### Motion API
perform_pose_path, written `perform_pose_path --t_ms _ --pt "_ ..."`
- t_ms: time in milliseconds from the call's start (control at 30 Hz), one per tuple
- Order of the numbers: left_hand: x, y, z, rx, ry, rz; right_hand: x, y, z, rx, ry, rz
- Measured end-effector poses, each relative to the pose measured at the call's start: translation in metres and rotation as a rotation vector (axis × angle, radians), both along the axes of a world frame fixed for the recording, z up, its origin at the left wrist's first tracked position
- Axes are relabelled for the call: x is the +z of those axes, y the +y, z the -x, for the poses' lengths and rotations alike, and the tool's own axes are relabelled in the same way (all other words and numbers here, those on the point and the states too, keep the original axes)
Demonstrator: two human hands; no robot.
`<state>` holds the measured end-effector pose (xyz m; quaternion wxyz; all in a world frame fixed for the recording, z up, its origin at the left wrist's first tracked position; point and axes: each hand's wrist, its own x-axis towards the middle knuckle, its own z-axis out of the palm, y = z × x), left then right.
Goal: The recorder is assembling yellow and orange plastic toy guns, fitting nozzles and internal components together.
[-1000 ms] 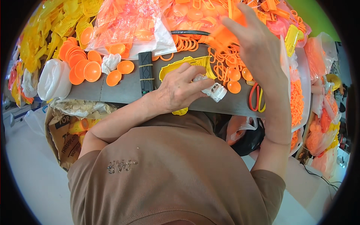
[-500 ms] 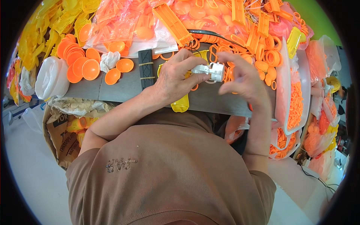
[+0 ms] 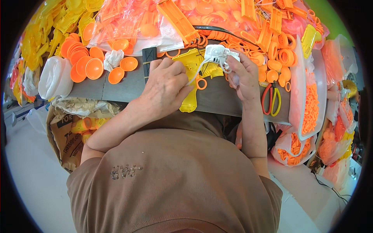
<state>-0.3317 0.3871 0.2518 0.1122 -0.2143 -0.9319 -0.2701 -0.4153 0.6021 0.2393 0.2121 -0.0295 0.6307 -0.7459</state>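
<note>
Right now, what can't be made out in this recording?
All head view:
White strip: left end hidden by the left hand.
Black bar: near end covered by that hand.
White plastic part: lower right covered by the right hand.
Yellow plastic heap: cut off by fisheye rim.

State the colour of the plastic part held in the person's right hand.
The plastic part in the right hand is white; the head view shows it best.

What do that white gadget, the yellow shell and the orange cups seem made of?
White gadget: probably hard plastic, satin, with crisp slots and edges.
Yellow shell: likely rigid plastic, glossy, showing bright highlights.
Orange cups: apparently smooth plastic, evenly coloured and thin-rimmed.
</note>
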Motion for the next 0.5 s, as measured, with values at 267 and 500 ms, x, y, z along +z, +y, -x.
perform_pose_path --t_ms 267,500 --pt "0.019 0.042 -0.004 -0.455 -0.246 -0.339 -0.002 -0.003 0.008 0.02 -0.08 0.094" --pt "0.035 0.019 0.018 -0.544 -0.099 0.028 -0.001 0.003 0.016 0.087 -0.104 0.1"
